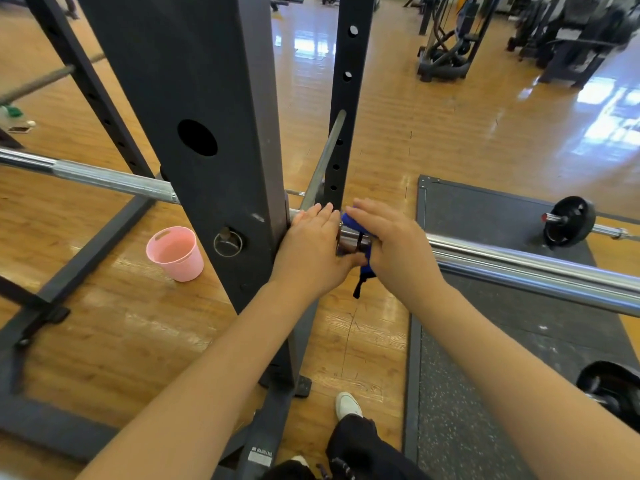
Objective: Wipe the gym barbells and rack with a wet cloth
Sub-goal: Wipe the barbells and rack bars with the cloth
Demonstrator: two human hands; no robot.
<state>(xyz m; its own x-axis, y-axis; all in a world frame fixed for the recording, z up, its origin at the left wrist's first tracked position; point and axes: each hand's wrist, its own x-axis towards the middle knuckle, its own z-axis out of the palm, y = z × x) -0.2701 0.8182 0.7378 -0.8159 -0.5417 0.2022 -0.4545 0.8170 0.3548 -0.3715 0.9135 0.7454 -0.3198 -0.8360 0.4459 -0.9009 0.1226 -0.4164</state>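
A chrome barbell [519, 265] lies across the dark grey rack [214, 98], passing behind its near upright. My left hand [311, 244] wraps around the bar just right of the upright, at the collar. My right hand [391, 244] presses a blue cloth [360, 237] over the bar's collar, fingers curled over it; a dark end of the cloth hangs below. The knurled shaft [104, 178] of the bar runs off to the left.
A pink bucket [175, 254] stands on the wooden floor left of the upright. A grey rubber mat [502, 341] lies to the right with a second, loaded barbell [571, 225] on it. Gym machines [450, 46] stand at the back. My shoe [348, 405] is below.
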